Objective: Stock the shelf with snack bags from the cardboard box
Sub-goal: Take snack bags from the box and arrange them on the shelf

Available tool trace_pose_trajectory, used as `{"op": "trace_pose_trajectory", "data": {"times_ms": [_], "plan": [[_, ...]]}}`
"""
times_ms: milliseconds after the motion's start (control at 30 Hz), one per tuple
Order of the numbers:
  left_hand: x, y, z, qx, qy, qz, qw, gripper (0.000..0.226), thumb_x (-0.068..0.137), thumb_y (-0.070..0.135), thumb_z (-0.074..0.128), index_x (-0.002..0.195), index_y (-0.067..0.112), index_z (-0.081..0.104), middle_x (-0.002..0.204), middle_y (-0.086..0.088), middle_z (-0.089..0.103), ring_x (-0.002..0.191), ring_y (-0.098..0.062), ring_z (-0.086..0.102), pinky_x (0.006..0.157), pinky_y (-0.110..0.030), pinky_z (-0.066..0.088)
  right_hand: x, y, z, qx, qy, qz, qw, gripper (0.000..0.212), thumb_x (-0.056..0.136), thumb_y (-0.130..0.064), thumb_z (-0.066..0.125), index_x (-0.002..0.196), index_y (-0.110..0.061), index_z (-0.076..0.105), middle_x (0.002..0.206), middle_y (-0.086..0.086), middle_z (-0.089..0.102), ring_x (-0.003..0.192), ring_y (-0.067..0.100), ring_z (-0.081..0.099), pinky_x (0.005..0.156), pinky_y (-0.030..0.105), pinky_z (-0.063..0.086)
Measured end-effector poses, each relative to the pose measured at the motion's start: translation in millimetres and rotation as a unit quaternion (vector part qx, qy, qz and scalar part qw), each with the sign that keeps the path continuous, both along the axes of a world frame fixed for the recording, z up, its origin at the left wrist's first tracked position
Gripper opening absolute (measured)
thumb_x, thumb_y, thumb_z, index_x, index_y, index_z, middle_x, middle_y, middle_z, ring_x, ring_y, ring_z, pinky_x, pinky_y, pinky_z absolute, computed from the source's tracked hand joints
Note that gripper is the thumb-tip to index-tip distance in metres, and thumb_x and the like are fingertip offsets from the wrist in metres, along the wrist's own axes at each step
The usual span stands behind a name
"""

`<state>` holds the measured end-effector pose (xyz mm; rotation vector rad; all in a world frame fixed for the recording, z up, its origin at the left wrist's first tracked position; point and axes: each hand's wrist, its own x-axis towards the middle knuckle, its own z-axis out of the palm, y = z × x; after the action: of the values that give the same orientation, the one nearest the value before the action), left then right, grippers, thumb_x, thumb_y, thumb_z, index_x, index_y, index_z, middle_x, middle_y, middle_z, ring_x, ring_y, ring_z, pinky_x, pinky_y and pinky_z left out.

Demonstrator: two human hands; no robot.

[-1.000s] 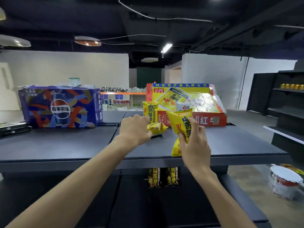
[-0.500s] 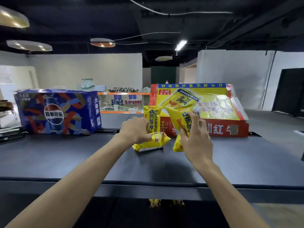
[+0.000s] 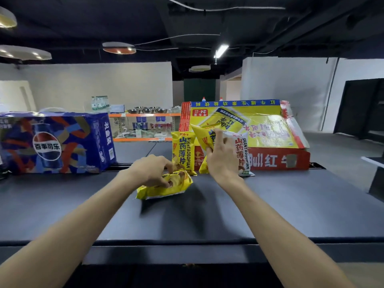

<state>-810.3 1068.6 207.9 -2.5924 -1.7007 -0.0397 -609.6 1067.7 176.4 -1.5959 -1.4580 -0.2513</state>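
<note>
- The left hand (image 3: 154, 170) reaches over the dark shelf (image 3: 270, 204), fingers curled down and pinching the flat bag (image 3: 166, 187).
- The flat bag is yellow and lies on its side on the shelf top, its far end under the left fingertips and its near end pointing back toward the person.
- The right hand (image 3: 223, 161) is raised just right of the left one, with its fingers wrapped round the tilted bag (image 3: 204, 138).
- The tilted bag is yellow too, held off the shelf, its top corner slanting up and to the left above the knuckles.
- A yellow upright bag (image 3: 182, 151) stands on the shelf just behind the flat bag, to the left of the right hand.
- A white bag (image 3: 242, 154) stands upright just right of the right hand, partly hidden by it.
- Both standing bags are in front of the box (image 3: 278, 161), a red and yellow cardboard box whose lid is folded back.
- A blue Pepsi case (image 3: 56, 142) sits on the shelf far to the left, well apart from the bags.
- A rack (image 3: 145, 115) with metal bowls shows in the background between case and box.
</note>
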Motion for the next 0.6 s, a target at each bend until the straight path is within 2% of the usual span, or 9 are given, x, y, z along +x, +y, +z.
{"op": "trace_pose_trajectory", "data": {"times_ms": [167,300,433,600], "plan": [[-31.5,1.0,-0.4,-0.005,0.009,0.004,1.0,0.047,0.076,0.048,0.078,0.117,0.038,0.059,0.116,0.004,0.065,0.104,-0.02,0.06,0.089,-0.04,0.053,-7.1,17.1,-3.3,-0.013,-0.012,-0.05,0.999,0.049,0.098,-0.021,0.053,0.14,-0.02,0.027,0.13,0.02,0.044,0.117,0.037,0.049,0.082,0.043,0.047],[-36.2,4.0,-4.5,0.016,0.016,0.012,1.0,0.047,0.075,0.051,0.076,0.116,0.041,0.056,0.116,0.004,0.064,0.104,-0.02,0.06,0.084,-0.037,0.054,-14.8,29.8,-8.5,-0.053,-0.014,-0.077,0.996,0.054,0.098,-0.014,0.05,0.142,-0.021,0.02,0.132,0.021,0.039,0.117,0.039,0.047,0.079,0.045,0.05],[-37.0,4.3,-6.6,0.028,0.023,0.007,0.999,0.047,0.076,0.053,0.074,0.117,0.04,0.054,0.115,0.003,0.063,0.101,-0.022,0.061,0.08,-0.034,0.052,-16.5,40.0,-12.1,-0.071,-0.025,-0.091,0.993,0.061,0.097,-0.01,0.05,0.145,-0.023,0.016,0.143,0.023,0.03,0.123,0.039,0.042,0.081,0.048,0.055],[-38.5,7.0,-6.8,0.015,0.031,-0.014,0.999,0.047,0.078,0.051,0.072,0.117,0.037,0.051,0.114,0.0,0.062,0.1,-0.023,0.06,0.081,-0.034,0.052,-19.5,52.0,-26.2,-0.088,-0.034,-0.11,0.989,0.058,0.099,-0.011,0.048,0.145,-0.019,0.014,0.144,0.023,0.027,0.132,0.043,0.034,0.075,0.042,0.054]]}}
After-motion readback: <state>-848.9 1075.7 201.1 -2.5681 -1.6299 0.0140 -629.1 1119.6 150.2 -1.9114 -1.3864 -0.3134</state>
